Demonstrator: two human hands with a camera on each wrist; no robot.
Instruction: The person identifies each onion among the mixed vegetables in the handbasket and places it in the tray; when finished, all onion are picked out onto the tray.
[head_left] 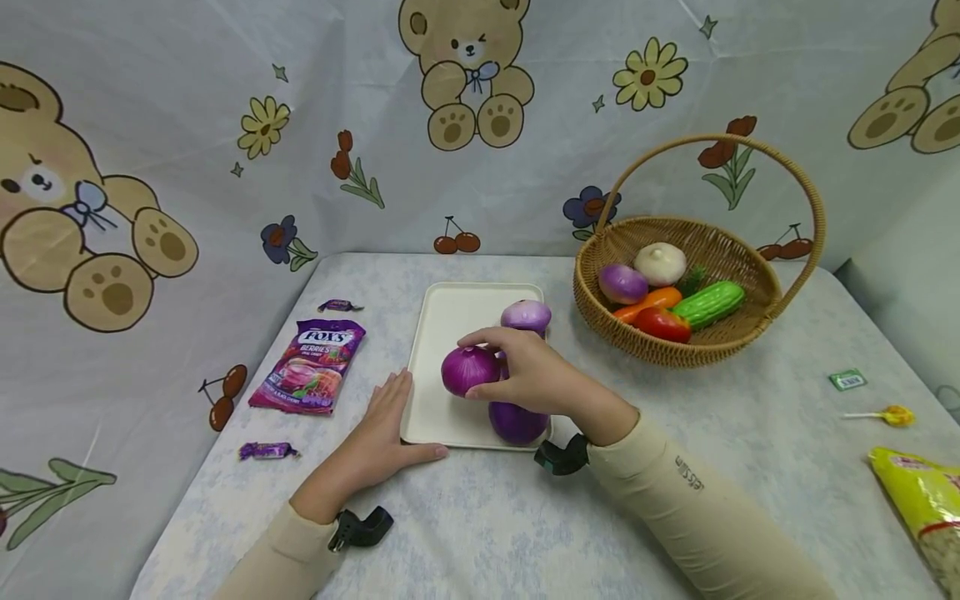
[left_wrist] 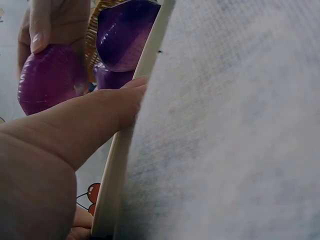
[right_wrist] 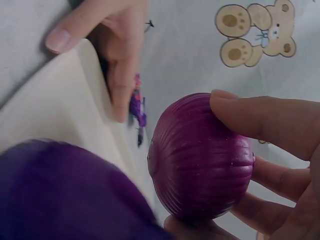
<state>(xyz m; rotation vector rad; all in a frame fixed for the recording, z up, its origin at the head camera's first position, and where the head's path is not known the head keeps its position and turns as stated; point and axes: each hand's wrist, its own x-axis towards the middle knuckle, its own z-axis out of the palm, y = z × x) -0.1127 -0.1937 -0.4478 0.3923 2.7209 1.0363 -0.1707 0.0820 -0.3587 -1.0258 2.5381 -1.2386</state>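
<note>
A purple onion (head_left: 469,371) is held in my right hand (head_left: 536,371) over the cream tray (head_left: 442,325). In the right wrist view, thumb and fingers curl round the ribbed onion (right_wrist: 200,157). A pale purple, round vegetable (head_left: 526,316) sits at the tray's back right. Toward the front right lies a dark purple, rounded one (head_left: 517,423), also large and close in the right wrist view. The right hand partly hides what lies between these two. My left hand (head_left: 382,433) touches the tray's front left corner, its fingers along the left side and thumb along the front edge.
At the back right stands a wicker basket (head_left: 675,354) of toy vegetables with a tall handle. Left of the tray lie a purple candy bag (head_left: 311,367) and wrapped candies (head_left: 267,451). A lollipop (head_left: 896,416), green packet (head_left: 847,380) and yellow bag (head_left: 918,500) lie far right.
</note>
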